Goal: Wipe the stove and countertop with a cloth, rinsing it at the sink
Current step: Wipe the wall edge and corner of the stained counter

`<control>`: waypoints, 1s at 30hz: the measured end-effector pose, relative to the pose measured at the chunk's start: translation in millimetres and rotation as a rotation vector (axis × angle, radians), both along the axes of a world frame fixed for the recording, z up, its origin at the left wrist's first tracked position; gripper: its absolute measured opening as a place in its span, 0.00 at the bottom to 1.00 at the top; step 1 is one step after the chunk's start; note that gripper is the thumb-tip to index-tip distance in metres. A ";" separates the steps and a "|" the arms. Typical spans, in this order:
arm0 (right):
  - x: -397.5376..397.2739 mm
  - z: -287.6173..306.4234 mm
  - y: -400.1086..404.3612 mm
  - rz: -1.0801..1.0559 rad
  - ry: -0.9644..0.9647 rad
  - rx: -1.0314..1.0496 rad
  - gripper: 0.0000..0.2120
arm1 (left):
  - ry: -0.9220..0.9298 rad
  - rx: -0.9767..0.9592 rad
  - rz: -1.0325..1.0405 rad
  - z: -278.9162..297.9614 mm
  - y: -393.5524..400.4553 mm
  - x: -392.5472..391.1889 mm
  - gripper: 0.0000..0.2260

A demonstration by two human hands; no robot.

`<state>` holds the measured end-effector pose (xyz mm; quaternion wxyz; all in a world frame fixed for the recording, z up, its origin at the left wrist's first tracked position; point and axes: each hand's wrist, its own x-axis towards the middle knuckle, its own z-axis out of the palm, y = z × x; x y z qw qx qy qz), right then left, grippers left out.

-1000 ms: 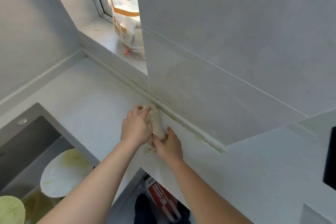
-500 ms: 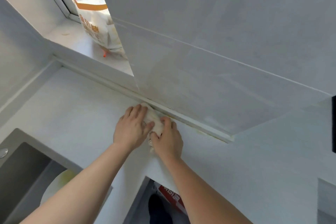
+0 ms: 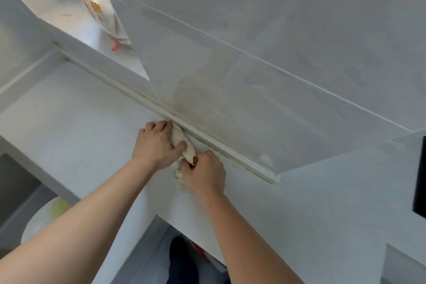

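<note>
Both hands, left hand [image 3: 156, 145] and right hand [image 3: 205, 173], grip the soft, limp, bunched cream cloth [image 3: 184, 145] at the pale surface [image 3: 69, 110]'s twelve-o'clock edge; bunched holds suit it.

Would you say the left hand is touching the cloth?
Touching: the head view shows the left hand lying over the cloth, thumb pressing into its folds.

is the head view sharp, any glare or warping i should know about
Head view: soft throughout; the straight white trim strip and wall tile seams splay from wide-angle distortion; a small glare spot shows on the grey wall tile; both hands on the crumpled white cloth stay readable.
</note>
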<state>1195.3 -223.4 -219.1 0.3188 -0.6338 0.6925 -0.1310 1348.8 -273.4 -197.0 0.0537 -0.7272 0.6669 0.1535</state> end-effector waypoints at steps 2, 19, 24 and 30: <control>-13.7 -2.6 5.6 0.000 -0.028 -0.004 0.16 | -0.013 0.010 -0.009 -0.9 5.1 -12.6 0.36; -169.8 10.0 64.0 0.033 -0.018 -0.019 0.13 | 0.030 0.089 -0.104 10.0 63.8 -152.1 0.34; -233.7 4.7 102.5 -0.048 0.038 0.008 0.21 | 0.071 0.067 -0.165 15.8 92.2 -218.9 0.34; -281.0 3.2 142.4 -0.117 0.042 0.028 0.20 | 0.083 0.080 -0.211 12.1 119.5 -274.2 0.33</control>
